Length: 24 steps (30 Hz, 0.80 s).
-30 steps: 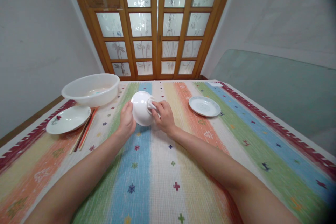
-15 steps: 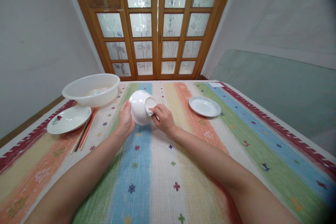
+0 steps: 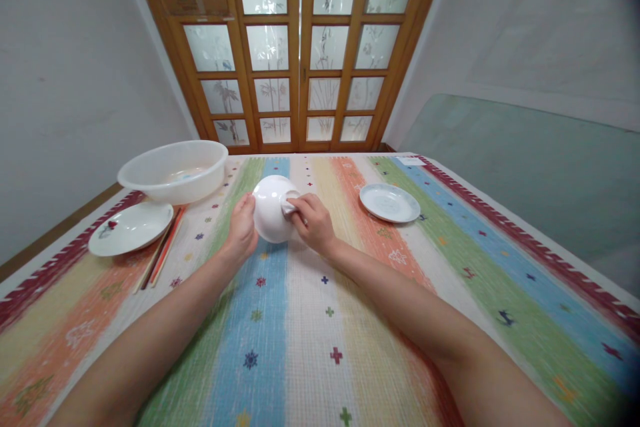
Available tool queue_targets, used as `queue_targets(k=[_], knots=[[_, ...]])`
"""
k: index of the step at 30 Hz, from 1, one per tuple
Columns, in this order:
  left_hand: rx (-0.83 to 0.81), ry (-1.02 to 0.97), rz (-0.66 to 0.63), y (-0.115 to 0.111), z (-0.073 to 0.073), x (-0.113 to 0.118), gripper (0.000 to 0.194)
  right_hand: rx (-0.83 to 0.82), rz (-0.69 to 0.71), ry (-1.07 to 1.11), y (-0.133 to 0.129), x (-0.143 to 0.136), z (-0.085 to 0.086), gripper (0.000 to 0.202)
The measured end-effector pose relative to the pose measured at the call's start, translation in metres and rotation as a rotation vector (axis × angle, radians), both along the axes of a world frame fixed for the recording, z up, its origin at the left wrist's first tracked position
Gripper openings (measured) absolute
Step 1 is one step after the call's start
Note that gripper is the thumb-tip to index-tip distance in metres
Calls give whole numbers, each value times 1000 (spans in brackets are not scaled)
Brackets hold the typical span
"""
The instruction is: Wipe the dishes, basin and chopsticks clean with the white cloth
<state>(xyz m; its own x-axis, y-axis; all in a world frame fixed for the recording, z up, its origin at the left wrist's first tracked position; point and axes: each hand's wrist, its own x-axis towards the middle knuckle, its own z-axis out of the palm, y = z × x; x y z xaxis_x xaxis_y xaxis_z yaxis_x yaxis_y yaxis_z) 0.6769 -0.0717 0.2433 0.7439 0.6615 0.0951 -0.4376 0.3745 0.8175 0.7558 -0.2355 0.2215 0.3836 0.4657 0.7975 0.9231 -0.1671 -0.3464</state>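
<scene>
On a striped tablecloth (image 3: 310, 360) there's a big whitish basin (image 3: 205, 180), far left. Middle of the table: a white bowl (image 3: 269, 212), base angled rightward, left hand (image 3: 243, 227) gripping its edge, right hand (image 3: 315, 221) pinching a little white wad (image 3: 288, 207) against the base.

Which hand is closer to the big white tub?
Left. The left hand is to the right of the tub, holding the edge of the bowl; the right hand is farther right, at the bowl's base.
</scene>
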Motion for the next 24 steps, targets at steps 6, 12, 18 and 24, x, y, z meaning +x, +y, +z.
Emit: queue_targets(k=[6, 12, 18, 24], knots=[[-49, -23, 56, 9, 1, 2, 33, -102, 23, -199, 1, -3, -9, 37], [-76, -13, 68, 11, -2, 4, 29, -136, -20, -293, 0, 14, -16, 22], [-7, -11, 29, 8, 0, 1, 31, -7, -128, -91, -5, 24, -12, 18], [168, 16, 37, 1, 2, -5, 40, 245, -109, 380, -2, 22, 1, 18]])
